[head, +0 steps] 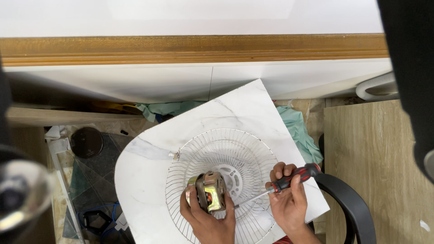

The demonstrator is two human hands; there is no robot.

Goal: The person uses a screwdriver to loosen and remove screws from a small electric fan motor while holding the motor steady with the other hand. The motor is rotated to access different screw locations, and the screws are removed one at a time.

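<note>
A white wire fan guard (226,149) lies flat on a white marble-look board (235,110). My left hand (205,217) grips a small metal fan motor (210,192) with copper windings, held over the guard's hub. My right hand (289,199) is closed round a screwdriver (289,180) with a red and black handle. Its thin shaft slants down to the left, and the tip reaches the motor's right side.
A black chair arm (350,203) curves at the right, beside a wooden panel (379,167). A green cloth (298,131) lies behind the board. On the floor at left are a dark round object (87,142), tiles and a blue cable (97,212). A blurred shiny object (20,194) fills the left edge.
</note>
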